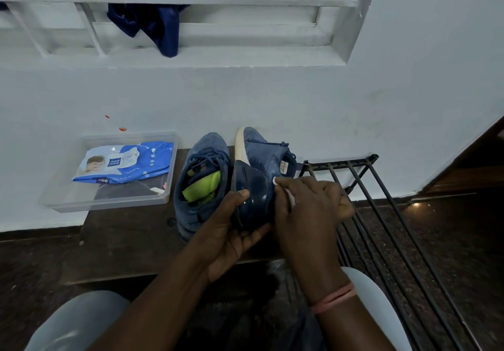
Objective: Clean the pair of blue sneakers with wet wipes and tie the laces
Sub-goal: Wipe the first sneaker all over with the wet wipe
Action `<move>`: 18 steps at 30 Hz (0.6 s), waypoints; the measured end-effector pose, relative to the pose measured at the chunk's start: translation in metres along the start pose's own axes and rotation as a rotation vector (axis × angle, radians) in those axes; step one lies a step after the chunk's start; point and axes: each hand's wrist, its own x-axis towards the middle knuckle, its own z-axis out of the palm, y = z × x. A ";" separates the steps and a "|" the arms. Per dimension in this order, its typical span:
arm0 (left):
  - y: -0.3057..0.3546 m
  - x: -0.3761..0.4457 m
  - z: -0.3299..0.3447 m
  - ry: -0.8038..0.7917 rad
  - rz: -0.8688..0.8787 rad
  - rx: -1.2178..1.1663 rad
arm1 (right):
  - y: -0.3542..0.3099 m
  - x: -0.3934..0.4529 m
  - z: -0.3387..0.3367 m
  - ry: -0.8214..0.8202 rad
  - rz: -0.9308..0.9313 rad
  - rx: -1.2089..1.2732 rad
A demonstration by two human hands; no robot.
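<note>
Hands (pixel 308 208) on sneaker (pixel 259 176) (heel up)

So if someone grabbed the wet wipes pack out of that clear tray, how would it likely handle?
The wet wipes pack would probably be floppy: its film wrapper is creased and it sags over the things beneath it in the clear tray. The glossy film may be a bit slippery. It lies flat, so rolling or tipping seems unlikely.

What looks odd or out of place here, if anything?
A few things. A lime-green insole sticks up crumpled out of the sneaker on the board. A dark blue cloth hangs over the window bars. Small red marks spot the white wall above the clear tray. Nothing looks spilled.
</note>
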 end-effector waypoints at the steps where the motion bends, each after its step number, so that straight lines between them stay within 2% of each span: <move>1: 0.000 0.000 0.001 0.001 0.000 0.002 | -0.003 0.004 0.002 0.010 -0.006 0.008; 9: 0.003 0.002 -0.002 0.013 -0.007 -0.010 | -0.008 -0.008 -0.015 -0.051 0.038 -0.132; 15: 0.001 0.002 0.003 0.012 -0.018 -0.016 | 0.000 0.007 -0.017 0.022 0.087 -0.166; 18: 0.002 0.000 0.001 -0.006 -0.009 -0.044 | -0.007 -0.009 -0.016 -0.006 0.026 -0.164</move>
